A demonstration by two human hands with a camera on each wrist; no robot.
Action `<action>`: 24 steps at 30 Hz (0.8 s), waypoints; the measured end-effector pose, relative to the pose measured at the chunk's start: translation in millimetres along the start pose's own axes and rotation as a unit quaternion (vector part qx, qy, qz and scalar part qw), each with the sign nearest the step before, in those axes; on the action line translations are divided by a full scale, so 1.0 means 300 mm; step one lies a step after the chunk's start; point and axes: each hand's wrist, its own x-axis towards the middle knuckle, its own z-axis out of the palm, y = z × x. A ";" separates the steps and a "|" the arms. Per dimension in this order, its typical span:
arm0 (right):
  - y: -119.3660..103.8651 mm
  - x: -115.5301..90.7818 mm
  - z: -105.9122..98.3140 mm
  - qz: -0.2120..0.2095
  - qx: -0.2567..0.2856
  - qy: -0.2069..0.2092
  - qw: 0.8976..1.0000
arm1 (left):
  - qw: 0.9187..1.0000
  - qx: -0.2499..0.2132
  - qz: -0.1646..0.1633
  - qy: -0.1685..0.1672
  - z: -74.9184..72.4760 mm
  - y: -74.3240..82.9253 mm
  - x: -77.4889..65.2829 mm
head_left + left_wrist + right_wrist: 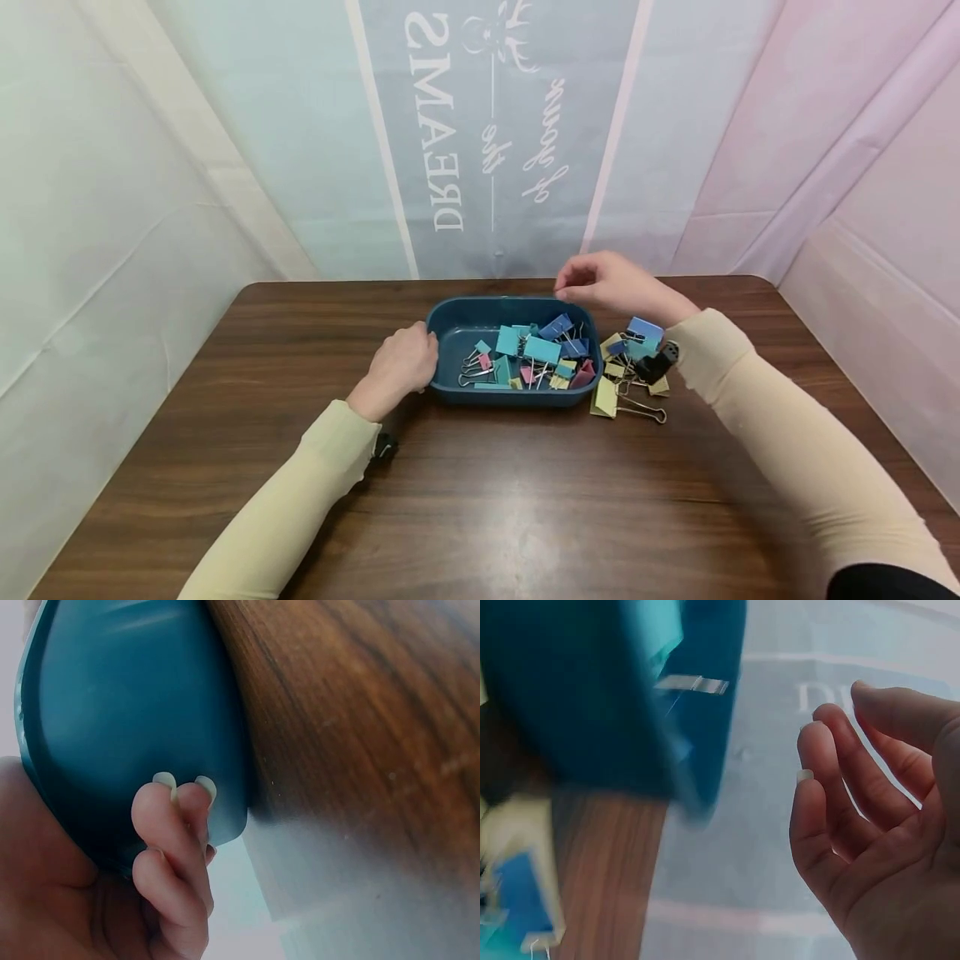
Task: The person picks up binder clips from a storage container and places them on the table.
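Note:
A dark blue plastic tray (454, 340) sits mid-table and holds several binder clips (542, 350) in teal, blue, pink and yellow. My left hand (418, 360) grips the tray's left end; in the left wrist view its curled fingers (171, 814) press against the outer wall of the tray (135, 697). My right hand (572, 288) hovers over the tray's back right corner. The right wrist view shows my right hand (832, 727) with relaxed, slightly bent fingers and nothing in it, beside the blurred tray (577, 697).
A loose pile of clips (633, 354) lies on the wooden table (480, 500) just right of the tray, with a black one (658, 363) and a yellow one (604, 398) among them. Cloth backdrops close in the table at the back and both sides.

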 end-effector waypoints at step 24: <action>-0.093 0.253 0.310 -0.081 -0.037 -0.096 0.991 | 1.000 0.001 -0.006 -0.011 0.000 -0.001 0.006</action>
